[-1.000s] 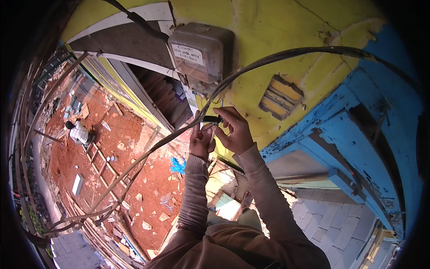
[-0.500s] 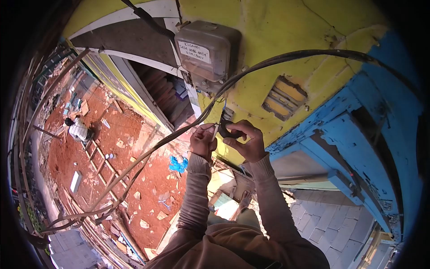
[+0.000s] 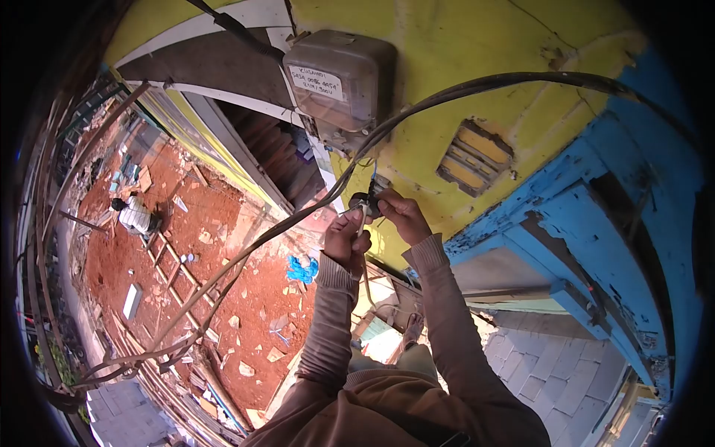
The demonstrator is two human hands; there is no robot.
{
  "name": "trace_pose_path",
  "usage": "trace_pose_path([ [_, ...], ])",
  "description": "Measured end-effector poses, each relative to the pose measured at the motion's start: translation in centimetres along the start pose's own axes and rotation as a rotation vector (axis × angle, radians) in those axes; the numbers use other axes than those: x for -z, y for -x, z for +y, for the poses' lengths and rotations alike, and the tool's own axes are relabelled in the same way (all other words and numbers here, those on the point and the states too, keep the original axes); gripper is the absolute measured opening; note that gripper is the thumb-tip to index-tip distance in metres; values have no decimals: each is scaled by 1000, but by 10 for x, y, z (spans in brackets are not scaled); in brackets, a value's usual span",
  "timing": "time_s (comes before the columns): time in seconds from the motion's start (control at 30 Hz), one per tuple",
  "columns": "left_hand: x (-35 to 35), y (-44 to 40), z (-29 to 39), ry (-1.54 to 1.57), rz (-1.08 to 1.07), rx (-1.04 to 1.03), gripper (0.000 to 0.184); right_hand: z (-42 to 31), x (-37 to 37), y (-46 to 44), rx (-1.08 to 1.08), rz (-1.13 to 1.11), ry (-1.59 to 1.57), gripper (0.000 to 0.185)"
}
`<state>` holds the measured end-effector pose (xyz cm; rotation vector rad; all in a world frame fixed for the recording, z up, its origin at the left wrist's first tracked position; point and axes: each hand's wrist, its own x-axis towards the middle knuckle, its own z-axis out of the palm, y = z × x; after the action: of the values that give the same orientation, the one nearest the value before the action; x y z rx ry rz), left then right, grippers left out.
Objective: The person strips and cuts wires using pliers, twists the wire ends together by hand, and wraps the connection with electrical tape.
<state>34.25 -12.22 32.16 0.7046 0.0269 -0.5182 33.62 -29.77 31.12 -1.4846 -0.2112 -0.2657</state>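
My left hand is closed, fingers pinching a whitish cable that hangs down below it. Close beside it, my right hand grips a black roll of electrical tape at the cable's upper end. The roll sits between both hands, partly covered by the fingers, so the wire joint behind it is hidden. A thin blue wire runs down to this spot from under the electric meter box, which is fixed to the yellow wall and carries a handwritten label.
Thick black cables arc across in front of the wall, just above my hands. A vent grille is set in the wall. Blue-painted timber stands at right. Down left, a person crouches by a bamboo ladder on red soil.
The tape roll has shifted from the cable's right side to its upper end, across toward the left. My right hand has turned and its fingers closed in. More of the cable shows below my left hand.
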Motion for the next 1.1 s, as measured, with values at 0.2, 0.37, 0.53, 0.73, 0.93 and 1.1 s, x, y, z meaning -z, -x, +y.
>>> trace_pose_path([
  [0.2,-3,3,6,118,-110,68,16,-12,-13,-22,-15,-72,-5,17],
  [0.37,-11,2,12,-62,-39,-5,24,-12,-14,-23,16,-41,23,19],
  [0.53,-9,-2,15,-73,-35,-54,36,-16,-27,-10,86,374,324,21],
  [0.73,0,-8,14,-202,-48,-92,30,-80,-52,-15,182,296,716,44],
  [0.93,-4,-7,17,-334,-19,-123,24,-91,-50,-28,321,346,752,31],
  [1.1,-3,-6,16,-304,13,-102,21,-83,-63,-4,276,457,509,29],
])
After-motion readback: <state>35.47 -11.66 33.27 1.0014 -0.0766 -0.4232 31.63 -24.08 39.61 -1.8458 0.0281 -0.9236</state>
